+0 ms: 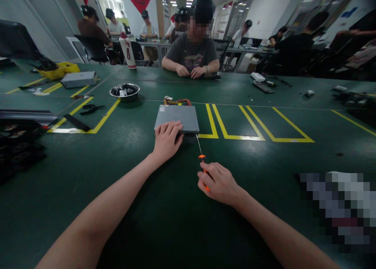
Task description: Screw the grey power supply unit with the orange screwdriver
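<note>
A flat grey metal box point(185, 117) with a bundle of coloured wires point(182, 102) at its far side lies on the green table point(132, 190). My left hand point(168, 141) rests on the box's near left part, fingers lying flat over its top and the thumb by the near edge. In my right hand point(217, 182) is an orange-handled screwdriver point(201, 157), fingers wrapped round the handle. Its thin shaft points forward, and the tip is at the near right corner of the box; whether it touches a screw cannot be made out.
Beyond the box stands a metal bowl point(124, 92) of small parts. A yellow tray point(60, 70), another grey box point(79, 79) and a cup point(127, 51) are farther left. Dark parts point(17, 147) lie at the left edge. A person point(192, 49) sits opposite.
</note>
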A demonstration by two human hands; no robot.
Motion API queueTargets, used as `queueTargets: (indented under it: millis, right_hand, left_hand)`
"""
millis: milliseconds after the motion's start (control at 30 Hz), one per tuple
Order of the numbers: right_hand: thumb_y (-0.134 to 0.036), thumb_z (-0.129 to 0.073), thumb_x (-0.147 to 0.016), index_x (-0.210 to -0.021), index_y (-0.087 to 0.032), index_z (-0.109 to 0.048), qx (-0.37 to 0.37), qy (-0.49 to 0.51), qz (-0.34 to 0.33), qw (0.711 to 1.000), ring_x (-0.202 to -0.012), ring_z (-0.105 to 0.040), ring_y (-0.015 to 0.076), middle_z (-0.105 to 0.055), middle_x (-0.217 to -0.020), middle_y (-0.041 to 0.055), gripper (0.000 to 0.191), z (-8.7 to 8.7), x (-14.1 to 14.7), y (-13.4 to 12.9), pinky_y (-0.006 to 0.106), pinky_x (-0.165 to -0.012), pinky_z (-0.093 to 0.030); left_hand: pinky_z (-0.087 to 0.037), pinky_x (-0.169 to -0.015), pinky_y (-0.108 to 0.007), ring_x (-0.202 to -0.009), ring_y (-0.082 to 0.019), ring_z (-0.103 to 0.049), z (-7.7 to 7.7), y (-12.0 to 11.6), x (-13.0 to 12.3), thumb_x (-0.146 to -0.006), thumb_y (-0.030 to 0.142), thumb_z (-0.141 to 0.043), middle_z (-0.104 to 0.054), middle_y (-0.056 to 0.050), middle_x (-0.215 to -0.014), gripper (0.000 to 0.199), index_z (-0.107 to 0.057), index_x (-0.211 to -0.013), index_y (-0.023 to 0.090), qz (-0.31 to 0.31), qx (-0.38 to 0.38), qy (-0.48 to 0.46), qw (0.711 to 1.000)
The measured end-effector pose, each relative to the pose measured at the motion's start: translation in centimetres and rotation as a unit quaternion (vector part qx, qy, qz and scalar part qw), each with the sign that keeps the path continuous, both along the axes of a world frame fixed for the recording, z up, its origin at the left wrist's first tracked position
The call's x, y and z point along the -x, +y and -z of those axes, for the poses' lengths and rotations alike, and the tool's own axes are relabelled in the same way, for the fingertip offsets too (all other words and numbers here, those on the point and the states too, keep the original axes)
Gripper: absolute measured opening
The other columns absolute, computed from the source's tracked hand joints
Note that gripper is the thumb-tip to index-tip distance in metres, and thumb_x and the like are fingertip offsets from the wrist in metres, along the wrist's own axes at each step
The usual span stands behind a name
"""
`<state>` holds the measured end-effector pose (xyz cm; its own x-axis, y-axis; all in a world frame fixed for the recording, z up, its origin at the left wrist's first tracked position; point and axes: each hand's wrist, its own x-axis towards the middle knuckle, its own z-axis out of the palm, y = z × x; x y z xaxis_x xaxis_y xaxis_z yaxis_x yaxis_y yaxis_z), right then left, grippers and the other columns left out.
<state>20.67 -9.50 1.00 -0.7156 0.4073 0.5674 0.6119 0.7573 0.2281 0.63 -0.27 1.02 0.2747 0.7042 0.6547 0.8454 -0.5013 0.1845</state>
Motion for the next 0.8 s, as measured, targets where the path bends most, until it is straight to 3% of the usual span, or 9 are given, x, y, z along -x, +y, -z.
queueTargets:
  millis: [600, 800]
  right_hand:
    - [-0.016, -0.047, -0.080, -0.080, -0.013, -0.059, 0.019, 0.038, 0.004, 0.999, -0.074, -0.055, 0.0128, -0.059, -0.085, 0.0087, 0.013, 0.1, 0.0, 0.3, 0.025, -0.065, -0.048]
    - [-0.017, -0.051, -0.083, -0.095, -0.016, -0.057, -0.040, 0.017, 0.066, 0.997, -0.073, -0.057, 0.0107, -0.061, -0.098, 0.0110, 0.013, -1.7, 0.2, -0.6, 0.022, -0.065, -0.047]
  left_hand:
    - [-0.028, -0.092, -0.042, -0.114, -0.023, -0.044, 0.2, 0.1, 0.0, -0.084, 0.025, -0.048, -0.055, -0.002, -0.122, 0.024, -0.050, -0.108, 0.025, 0.001, 0.012, -0.003, 1.000]
    - [-0.028, -0.092, -0.043, -0.114, -0.023, -0.045, 0.1, 0.1, -0.1, -0.084, 0.024, -0.049, -0.055, -0.003, -0.122, 0.025, -0.050, -0.109, 0.026, 0.002, 0.012, -0.005, 1.000]
